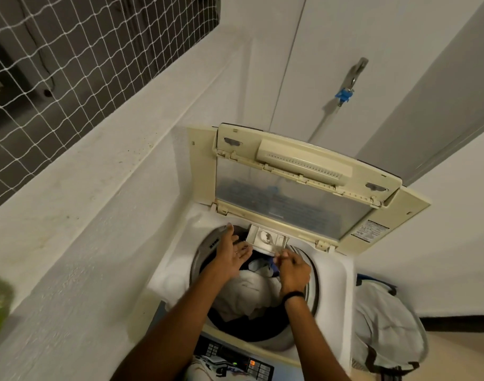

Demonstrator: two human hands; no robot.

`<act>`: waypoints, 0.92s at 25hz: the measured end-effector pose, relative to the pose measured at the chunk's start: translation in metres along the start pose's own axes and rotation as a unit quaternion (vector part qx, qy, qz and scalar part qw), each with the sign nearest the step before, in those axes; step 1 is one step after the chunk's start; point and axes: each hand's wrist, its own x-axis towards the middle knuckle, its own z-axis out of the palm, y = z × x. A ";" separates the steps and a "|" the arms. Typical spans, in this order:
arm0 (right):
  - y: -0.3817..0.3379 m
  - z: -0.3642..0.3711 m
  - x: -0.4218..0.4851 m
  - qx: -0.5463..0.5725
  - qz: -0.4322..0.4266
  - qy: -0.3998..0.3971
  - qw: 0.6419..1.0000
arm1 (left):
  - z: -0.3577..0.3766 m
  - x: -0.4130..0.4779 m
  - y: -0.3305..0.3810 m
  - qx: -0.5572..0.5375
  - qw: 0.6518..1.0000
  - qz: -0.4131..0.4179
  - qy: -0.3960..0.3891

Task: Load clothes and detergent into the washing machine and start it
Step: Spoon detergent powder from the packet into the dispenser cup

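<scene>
Washing machine (337, 270), cream lid (290, 193) up, label (368, 229) unreadable; clothes (251, 292) white, blue. Left hand (232, 254) splayed; right hand (294, 270) pinches detergent drawer (265, 239).

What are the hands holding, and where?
Left hand holds nothing. Right hand: fingers curl at the front edge of the detergent drawer; whether they grip it is unclear.

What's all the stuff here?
white top-loading washing machine: one, white, middle
cream plastic lid: one, cream, raised open at back
small white detergent drawer: one, white, pulled out at drum's back
pile of clothes: one, white, dark and blue, inside drum
dark control panel: one, dark, lights on, near edge
grey fabric laundry bag: one, grey, dark trim, right of machine
metal tap: one, silver, blue connector, back wall
white rope net: one, white, upper left
left hand: one, open, over drum
right hand: one, fingers curled at drawer's front
</scene>
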 end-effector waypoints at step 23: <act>-0.191 0.155 -0.344 0.013 -0.209 -0.636 0.742 | -0.201 -0.428 0.121 0.114 0.630 0.627 0.445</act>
